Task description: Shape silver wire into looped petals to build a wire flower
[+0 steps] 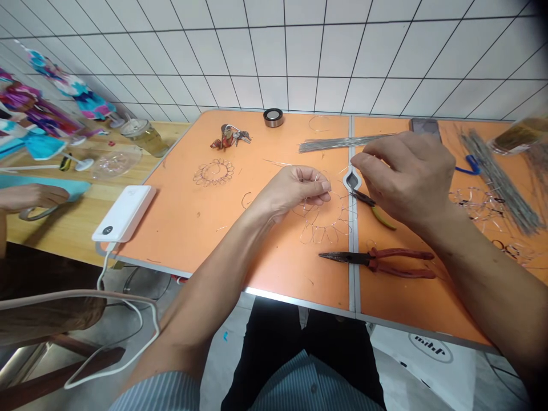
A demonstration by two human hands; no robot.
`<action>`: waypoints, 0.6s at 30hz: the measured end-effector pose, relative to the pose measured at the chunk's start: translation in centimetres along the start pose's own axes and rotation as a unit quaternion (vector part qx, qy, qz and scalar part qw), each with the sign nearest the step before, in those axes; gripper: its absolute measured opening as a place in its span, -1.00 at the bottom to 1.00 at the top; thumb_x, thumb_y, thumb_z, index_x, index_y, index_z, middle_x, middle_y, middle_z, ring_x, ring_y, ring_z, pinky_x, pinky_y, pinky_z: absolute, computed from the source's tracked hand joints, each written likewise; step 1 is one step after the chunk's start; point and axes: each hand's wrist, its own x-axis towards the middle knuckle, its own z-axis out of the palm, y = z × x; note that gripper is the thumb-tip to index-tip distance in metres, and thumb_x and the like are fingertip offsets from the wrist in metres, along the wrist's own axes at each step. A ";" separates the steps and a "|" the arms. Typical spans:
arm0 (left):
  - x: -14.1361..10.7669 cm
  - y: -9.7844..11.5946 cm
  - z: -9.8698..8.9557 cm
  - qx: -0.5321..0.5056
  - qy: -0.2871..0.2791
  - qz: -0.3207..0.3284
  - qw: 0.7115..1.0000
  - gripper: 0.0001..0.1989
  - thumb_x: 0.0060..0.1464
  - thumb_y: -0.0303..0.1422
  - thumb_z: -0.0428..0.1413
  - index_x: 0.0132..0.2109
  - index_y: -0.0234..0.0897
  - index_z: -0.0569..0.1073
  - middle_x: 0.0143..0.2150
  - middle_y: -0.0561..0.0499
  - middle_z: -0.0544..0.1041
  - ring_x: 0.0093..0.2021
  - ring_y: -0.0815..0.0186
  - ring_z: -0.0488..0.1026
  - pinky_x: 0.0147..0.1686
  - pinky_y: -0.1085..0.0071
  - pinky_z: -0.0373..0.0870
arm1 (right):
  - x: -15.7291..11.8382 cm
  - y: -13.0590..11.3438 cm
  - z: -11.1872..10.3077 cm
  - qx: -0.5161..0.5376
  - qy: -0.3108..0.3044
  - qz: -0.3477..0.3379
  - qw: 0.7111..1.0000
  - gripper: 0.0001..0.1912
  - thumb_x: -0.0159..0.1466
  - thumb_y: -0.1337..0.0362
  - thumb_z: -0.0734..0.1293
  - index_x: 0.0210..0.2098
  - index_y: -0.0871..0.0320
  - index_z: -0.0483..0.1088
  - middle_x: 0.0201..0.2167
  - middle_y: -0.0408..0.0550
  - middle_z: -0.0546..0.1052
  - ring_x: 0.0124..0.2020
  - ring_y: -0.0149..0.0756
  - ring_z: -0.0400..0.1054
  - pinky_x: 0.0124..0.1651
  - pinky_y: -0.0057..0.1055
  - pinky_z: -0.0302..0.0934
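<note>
A looped ring of thin wire (326,233) hangs over the orange table, with my left hand (306,185) closed in a pinch on its upper edge. Up and to the right, my right hand (402,174) is closed, thumb against curled fingers, and a fine wire end seems to run from the ring toward its fingertips. Red-handled long-nose pliers (377,264) lie below that hand. Partly under it are smaller pliers (363,198) with a yellow-green handle. Another looped wire ring (214,173) rests on the table to the left.
Straight wires (338,144) lie at the back, a thicker wire bundle (505,182) at the right. A tape roll (273,117), keys (231,137) and a white power bank (124,214) sit on the table. Another person's hand (36,197) is at the far left.
</note>
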 end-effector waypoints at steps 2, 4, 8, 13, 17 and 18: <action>0.0 -0.1 0.0 -0.009 0.000 -0.003 1.000 -0.79 0.15 -0.37 0.50 -0.34 -0.33 0.65 -0.35 -0.06 0.71 -0.39 0.42 0.57 -0.25 0.45 0.52 | 0.1 -0.3 -0.5 -0.008 -0.008 0.003 1.000 -0.56 0.60 0.39 0.16 0.03 -0.15 0.65 0.11 -0.01 0.76 0.05 0.09 0.50 -0.03 0.03 0.17; 0.1 -0.1 -0.1 -0.016 -0.002 -0.006 1.000 -0.80 0.17 -0.39 0.49 -0.34 -0.33 0.65 -0.35 -0.06 0.72 -0.40 0.42 0.58 -0.26 0.45 0.52 | 0.2 -0.5 -0.8 -0.012 -0.011 0.005 1.000 -0.51 0.61 0.40 0.11 0.02 -0.14 0.64 0.12 0.00 0.75 0.04 0.08 0.48 -0.04 0.00 0.13; 0.0 -0.2 -0.2 -0.022 -0.009 -0.005 1.000 -0.76 0.19 -0.34 0.52 -0.33 -0.33 0.66 -0.34 -0.07 0.73 -0.39 0.43 0.58 -0.26 0.47 0.52 | 0.3 -0.5 -0.7 -0.006 -0.007 0.018 1.000 -0.54 0.61 0.40 0.14 0.00 -0.16 0.64 0.11 -0.02 0.75 0.01 0.06 0.45 -0.04 -0.03 0.08; 0.0 -0.2 -0.1 -0.038 0.006 -0.010 0.999 -0.67 0.32 -0.15 0.47 -0.27 -0.31 0.67 -0.31 -0.07 0.74 -0.36 0.42 0.62 -0.22 0.48 0.55 | 0.4 -0.1 0.0 -0.014 0.036 0.005 0.999 -0.56 0.56 0.45 0.18 -0.04 -0.14 0.64 0.06 -0.04 0.76 -0.06 0.01 0.45 -0.09 -0.07 0.08; 0.1 -0.1 0.1 -0.045 0.006 -0.011 0.999 -0.63 0.39 -0.10 0.41 -0.26 -0.31 0.66 -0.32 -0.07 0.73 -0.36 0.41 0.63 -0.20 0.47 0.57 | 0.5 0.1 0.6 -0.002 0.069 0.005 0.998 -0.63 0.55 0.42 0.22 -0.12 -0.08 0.63 0.00 -0.02 0.76 -0.12 -0.05 0.42 -0.12 -0.10 0.04; 0.1 -0.1 0.1 -0.045 0.006 -0.010 0.999 -0.62 0.40 -0.09 0.40 -0.26 -0.31 0.66 -0.33 -0.07 0.73 -0.36 0.40 0.64 -0.19 0.46 0.57 | 0.5 0.1 0.6 0.004 0.072 0.008 0.997 -0.64 0.56 0.40 0.22 -0.14 -0.08 0.62 -0.01 -0.03 0.76 -0.12 -0.04 0.42 -0.12 -0.11 0.03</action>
